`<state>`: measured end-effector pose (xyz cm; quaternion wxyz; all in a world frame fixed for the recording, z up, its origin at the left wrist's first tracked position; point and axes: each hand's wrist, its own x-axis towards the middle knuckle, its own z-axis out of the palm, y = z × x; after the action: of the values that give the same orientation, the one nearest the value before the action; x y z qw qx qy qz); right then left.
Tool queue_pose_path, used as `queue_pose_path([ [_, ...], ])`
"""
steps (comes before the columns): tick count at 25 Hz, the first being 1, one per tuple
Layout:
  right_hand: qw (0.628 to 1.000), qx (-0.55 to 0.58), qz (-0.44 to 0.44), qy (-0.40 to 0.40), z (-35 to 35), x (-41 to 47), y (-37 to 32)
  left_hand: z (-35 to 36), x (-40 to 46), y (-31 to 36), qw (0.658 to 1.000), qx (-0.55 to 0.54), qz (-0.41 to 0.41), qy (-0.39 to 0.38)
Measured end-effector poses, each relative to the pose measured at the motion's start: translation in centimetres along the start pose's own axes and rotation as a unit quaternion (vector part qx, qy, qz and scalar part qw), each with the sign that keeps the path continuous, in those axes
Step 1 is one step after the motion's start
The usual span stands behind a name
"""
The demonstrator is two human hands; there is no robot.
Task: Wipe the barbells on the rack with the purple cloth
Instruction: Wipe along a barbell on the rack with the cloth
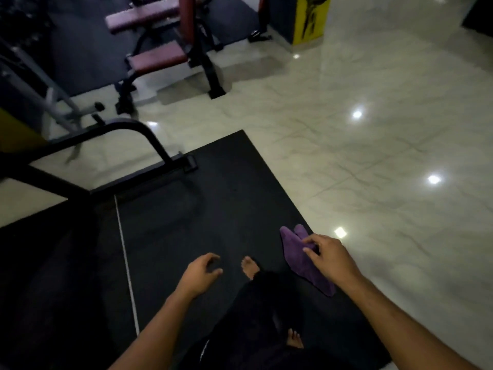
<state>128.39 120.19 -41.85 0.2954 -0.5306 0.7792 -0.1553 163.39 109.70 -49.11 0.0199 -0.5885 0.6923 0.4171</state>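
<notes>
My right hand [329, 253] holds the purple cloth [301, 257], which hangs folded below and left of the fingers, over the edge of a black floor mat [213, 209]. My left hand [201, 272] hovers in front of me with loosely curled fingers and holds nothing. No barbell and no barbell rack shows in the head view. My bare feet stand on the mat below the hands.
A black curved machine frame [128, 129] stands at the left on the mat's far edge. Benches with maroon pads [157, 58] stand further back. Shiny pale tile floor [373, 129] spreads to the right. A yellow pillar [310, 17] rises at the top.
</notes>
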Motion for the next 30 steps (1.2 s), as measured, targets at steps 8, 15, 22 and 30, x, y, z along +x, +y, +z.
queue_pose_path([
  [8, 0.973, -0.100, -0.159, -0.138, 2.9, 21.1, -15.5, -10.3, 7.4, -8.4, 0.983, -0.093, -0.123, 0.097],
  [15, 0.946, -0.078, -0.270, -0.161, 6.7, 34.4, -32.7, -23.3, 11.6, -14.3, 0.967, -0.109, -0.161, 0.166],
  [22, 0.867, -0.093, -0.434, -0.225, 12.3, 45.5, -52.4, -38.4, 16.9, -18.7, 0.929, -0.121, -0.110, 0.332],
  [30, 0.745, -0.055, -0.580, -0.326, 15.0, 53.9, -76.3, -59.2, 20.8, -18.9, 0.927, -0.102, 0.032, 0.360],
])
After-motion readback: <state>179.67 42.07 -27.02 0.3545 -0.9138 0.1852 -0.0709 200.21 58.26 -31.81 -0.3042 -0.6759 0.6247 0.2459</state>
